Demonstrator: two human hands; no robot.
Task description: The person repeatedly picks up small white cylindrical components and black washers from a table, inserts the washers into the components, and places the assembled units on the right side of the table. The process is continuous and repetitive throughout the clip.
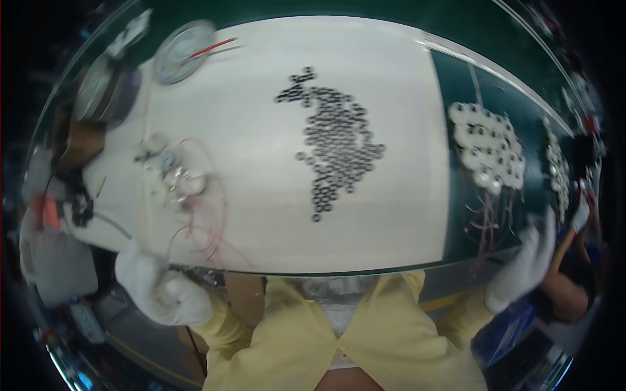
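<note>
My left hand (pixel 160 287), in a white glove, is at the table's front left edge. Its fingers are loosely bent, with the thumb apart and nothing visible in them. Closest to it are round white parts (pixel 189 182) in a loose cluster, with thin reddish wires (pixel 218 215) trailing from them. My right hand (pixel 525 264), also white-gloved and smeared by motion, is raised at the front right with fingers outstretched, holding nothing visible. It is near a group of round white parts (pixel 489 146) whose pink wires (pixel 482 225) hang toward the front edge.
Many small dark-rimmed rings (pixel 339 130) lie spread on the white sheet (pixel 261 208). A round clear dish (pixel 186 52) with a red stick (pixel 212 47) stands far left, near a tape-like roll (pixel 107 88). A white jug (pixel 59 260) stands left. Another person's gloved hand (pixel 580 215) works at far right.
</note>
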